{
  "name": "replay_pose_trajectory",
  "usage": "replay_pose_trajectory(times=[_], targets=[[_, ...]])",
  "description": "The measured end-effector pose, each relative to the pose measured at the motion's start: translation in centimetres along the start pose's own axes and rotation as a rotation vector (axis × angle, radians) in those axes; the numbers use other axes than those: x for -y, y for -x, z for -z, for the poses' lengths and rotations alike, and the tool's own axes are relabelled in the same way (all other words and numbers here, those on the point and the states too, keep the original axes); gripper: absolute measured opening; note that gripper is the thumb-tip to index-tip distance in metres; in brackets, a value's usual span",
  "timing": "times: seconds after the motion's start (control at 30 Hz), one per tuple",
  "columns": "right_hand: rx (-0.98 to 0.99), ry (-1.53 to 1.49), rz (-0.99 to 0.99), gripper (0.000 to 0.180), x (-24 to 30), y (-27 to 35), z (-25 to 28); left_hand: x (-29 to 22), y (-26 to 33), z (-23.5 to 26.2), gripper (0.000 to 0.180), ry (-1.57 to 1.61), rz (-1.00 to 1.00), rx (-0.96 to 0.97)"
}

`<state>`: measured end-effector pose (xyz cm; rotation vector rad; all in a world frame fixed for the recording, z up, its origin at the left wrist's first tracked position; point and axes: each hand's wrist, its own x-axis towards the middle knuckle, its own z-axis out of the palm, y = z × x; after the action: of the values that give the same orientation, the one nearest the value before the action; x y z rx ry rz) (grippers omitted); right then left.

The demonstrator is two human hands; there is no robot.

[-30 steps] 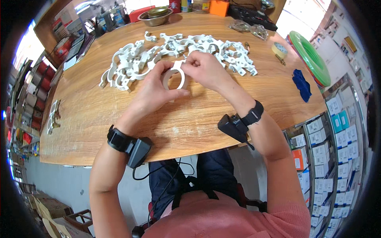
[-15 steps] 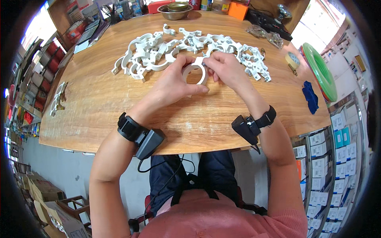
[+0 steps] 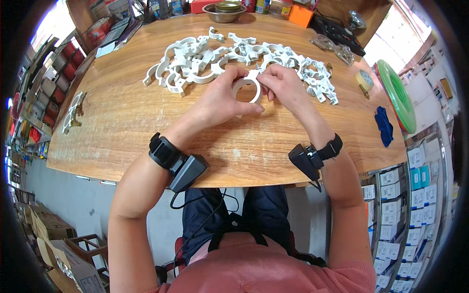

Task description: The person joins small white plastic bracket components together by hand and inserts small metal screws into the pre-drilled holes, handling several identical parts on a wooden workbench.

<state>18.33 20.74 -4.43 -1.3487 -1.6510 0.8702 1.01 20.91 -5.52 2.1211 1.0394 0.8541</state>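
My left hand (image 3: pixel 221 99) is closed round a white plastic pipe clamp (image 3: pixel 258 92), its thumb along the near side of the ring and its fingers on the far left. The ring is held just above the wooden table, its two halves joined in a circle. At the clamp's upper right lug, the fingertips of my right hand (image 3: pixel 286 89) are pinched together; whatever small part they grip is hidden. Right behind both hands lies a loose heap of white pipe clamps (image 3: pixel 200 79), some with metal screws in them.
On the table (image 3: pixel 122 132), a joined pair of clamp pieces (image 3: pixel 73 113) lies far left. Toward the right are a tape roll (image 3: pixel 364 78), a blue cloth (image 3: pixel 384 127) and green rings (image 3: pixel 398 95). Metal bowls (image 3: pixel 223 16) and an orange box (image 3: pixel 301 16) stand at the back.
The view has shifted slightly, so the table things sit a little further right. Both hands keep nearly the same hold at the clamp.
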Motion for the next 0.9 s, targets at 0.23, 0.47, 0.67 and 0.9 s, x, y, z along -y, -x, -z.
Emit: replay_pose_trajectory(times=[0.23,0.47,0.67,0.9], targets=[[0.075,-0.074,-0.039,0.026,-0.01,-0.09,0.27,0.48,-0.07,-0.21,0.076,0.052,-0.023,-0.022],[-0.011,0.044,0.067,0.024,-0.52,-0.01,-0.04,0.42,-0.23,-0.14,0.075,0.079,0.007,0.004],[0.038,-0.025,-0.002,0.023,-0.56,-0.07,-0.33,0.58,-0.15,-0.22,0.074,0.101,-0.042,-0.035],[0.032,-0.027,0.013,0.024,-0.78,0.0,-0.23,0.2,-0.16,-0.24,0.074,0.045,-0.016,-0.007]])
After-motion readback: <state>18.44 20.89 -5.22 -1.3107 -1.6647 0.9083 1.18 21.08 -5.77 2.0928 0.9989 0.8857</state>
